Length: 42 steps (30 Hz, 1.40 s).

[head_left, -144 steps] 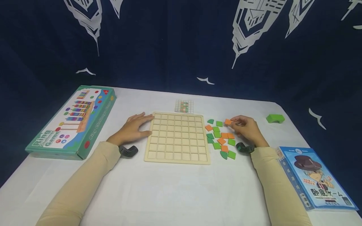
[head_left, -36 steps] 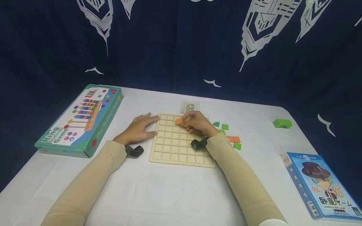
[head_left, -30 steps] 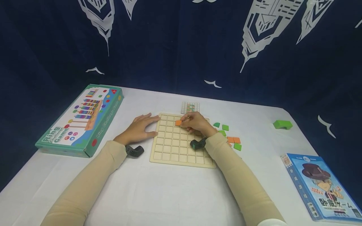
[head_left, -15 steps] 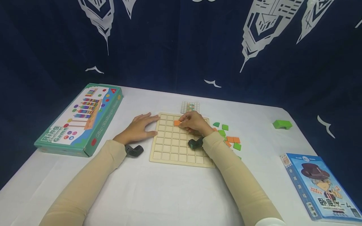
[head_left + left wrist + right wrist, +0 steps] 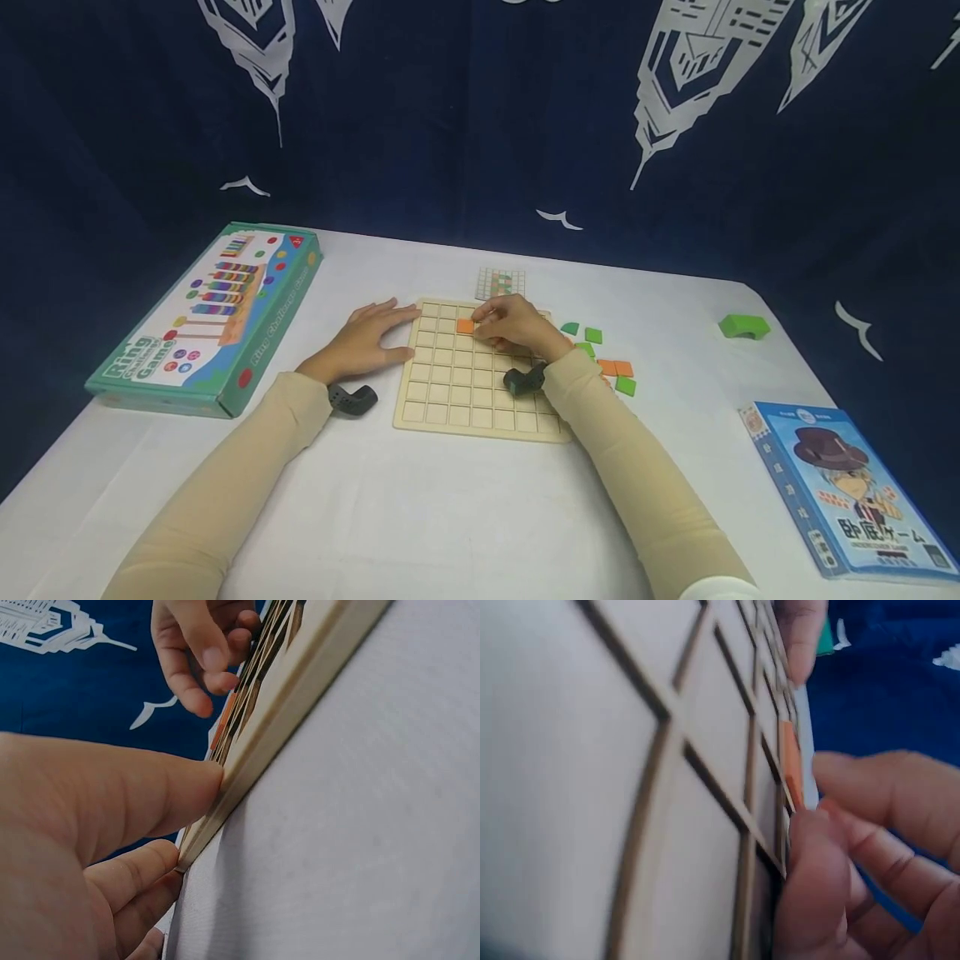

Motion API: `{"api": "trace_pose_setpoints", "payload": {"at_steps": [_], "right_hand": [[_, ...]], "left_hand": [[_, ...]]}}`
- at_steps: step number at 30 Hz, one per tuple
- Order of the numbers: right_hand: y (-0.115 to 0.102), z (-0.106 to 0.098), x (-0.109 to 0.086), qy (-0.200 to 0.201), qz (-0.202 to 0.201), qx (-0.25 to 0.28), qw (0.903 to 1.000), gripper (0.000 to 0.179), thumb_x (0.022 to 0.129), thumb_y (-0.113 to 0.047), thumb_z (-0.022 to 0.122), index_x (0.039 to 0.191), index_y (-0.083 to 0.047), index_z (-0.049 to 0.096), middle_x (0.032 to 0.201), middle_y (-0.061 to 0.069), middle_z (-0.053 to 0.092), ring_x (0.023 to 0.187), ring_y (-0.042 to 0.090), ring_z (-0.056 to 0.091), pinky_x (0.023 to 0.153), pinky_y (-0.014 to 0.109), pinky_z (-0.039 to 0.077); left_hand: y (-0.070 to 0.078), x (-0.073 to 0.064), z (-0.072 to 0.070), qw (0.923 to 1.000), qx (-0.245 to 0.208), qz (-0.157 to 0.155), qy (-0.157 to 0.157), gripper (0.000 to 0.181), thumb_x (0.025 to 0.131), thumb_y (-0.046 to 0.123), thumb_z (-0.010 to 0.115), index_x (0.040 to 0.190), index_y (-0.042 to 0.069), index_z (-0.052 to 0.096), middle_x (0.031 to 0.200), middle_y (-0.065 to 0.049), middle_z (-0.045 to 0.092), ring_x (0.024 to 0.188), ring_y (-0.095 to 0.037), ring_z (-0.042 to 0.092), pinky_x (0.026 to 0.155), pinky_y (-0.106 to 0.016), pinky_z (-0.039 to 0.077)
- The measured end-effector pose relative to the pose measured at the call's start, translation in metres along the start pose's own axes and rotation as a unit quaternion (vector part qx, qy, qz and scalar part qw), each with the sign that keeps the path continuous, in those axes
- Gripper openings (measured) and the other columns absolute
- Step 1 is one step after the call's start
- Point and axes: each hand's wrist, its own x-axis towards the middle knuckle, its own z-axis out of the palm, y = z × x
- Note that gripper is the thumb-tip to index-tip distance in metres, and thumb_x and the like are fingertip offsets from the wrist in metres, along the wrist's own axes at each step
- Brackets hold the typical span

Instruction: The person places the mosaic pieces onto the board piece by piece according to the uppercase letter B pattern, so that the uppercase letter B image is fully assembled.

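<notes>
At board edge, left hand, broad tablecloth nearer

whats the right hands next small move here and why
Probably a light press down on the orange tile by the right hand: it is close beside the tile, the left hand touches the board, and whether the tile sits flush is unclear.

1. The green box has "Ring Challenge Game" in large letters on its top.
2. The same box carries "Ring Challenge Game" again, in pale script along its long side.
3. A red triangle on its top bears a mark too small to read surely.
4. The blue box shows "卧底ゲーム", with "UNDERCOVER GAME" faintly beneath; its red lettering and spine characters are too blurred.
</notes>
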Motion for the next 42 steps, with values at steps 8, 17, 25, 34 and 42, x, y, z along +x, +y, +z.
{"api": "trace_pose_setpoints", "payload": {"at_steps": [8, 17, 25, 34, 42], "right_hand": [[0.01, -0.02, -0.016, -0.019, 0.009, 0.109, 0.9938, 0.036, 0.106, -0.004, 0.065, 0.141, 0.007, 0.064, 0.1, 0.006, 0.071, 0.074, 0.012, 0.062, 0.065, 0.02, 0.056], [0.02, -0.047, -0.041, -0.01, -0.018, 0.19, 0.9816, 0.045, 0.108, -0.007, 0.063, 0.148, 0.012, 0.055, 0.101, 0.0, 0.07, 0.073, 0.009, 0.061, 0.065, 0.02, 0.054], [0.036, -0.072, -0.061, 0.039, -0.021, 0.196, 0.9796, 0.022, 0.109, -0.013, 0.064, 0.129, -0.013, 0.073, 0.1, 0.0, 0.069, 0.074, 0.012, 0.061, 0.069, 0.026, 0.056], [0.054, -0.095, -0.081, 0.081, -0.025, 0.215, 0.9728, 0.018, 0.11, -0.014, 0.063, 0.121, -0.021, 0.075, 0.102, -0.002, 0.071, 0.076, 0.01, 0.06, 0.07, 0.022, 0.056], [0.074, -0.113, -0.092, 0.124, -0.024, 0.278, 0.9523, 0.018, 0.11, -0.014, 0.064, 0.116, -0.023, 0.079, 0.099, -0.006, 0.07, 0.074, 0.008, 0.061, 0.065, 0.019, 0.054]], "left_hand": [[-0.001, 0.0, 0.001, 1.0, -0.002, -0.001, 0.0, 0.074, 0.098, 0.032, 0.07, 0.164, 0.007, 0.047, 0.172, -0.012, 0.041, 0.165, -0.039, 0.021, 0.134, -0.058, 0.005], [0.0, -0.002, 0.002, 0.9999, -0.009, -0.005, -0.002, 0.074, 0.098, 0.031, 0.07, 0.164, 0.007, 0.047, 0.172, -0.012, 0.04, 0.165, -0.039, 0.02, 0.134, -0.059, 0.006], [0.001, -0.002, 0.002, 0.9999, -0.01, -0.002, -0.002, 0.073, 0.098, 0.03, 0.069, 0.164, 0.006, 0.047, 0.172, -0.013, 0.04, 0.164, -0.04, 0.02, 0.133, -0.06, 0.007], [0.001, -0.001, 0.001, 0.9999, -0.012, 0.0, -0.002, 0.073, 0.098, 0.03, 0.069, 0.164, 0.006, 0.047, 0.172, -0.012, 0.04, 0.164, -0.04, 0.02, 0.133, -0.06, 0.007], [-0.001, 0.0, 0.0, 0.9999, -0.014, -0.003, -0.002, 0.073, 0.098, 0.031, 0.07, 0.164, 0.008, 0.047, 0.172, -0.012, 0.04, 0.165, -0.04, 0.02, 0.134, -0.059, 0.006]]}}
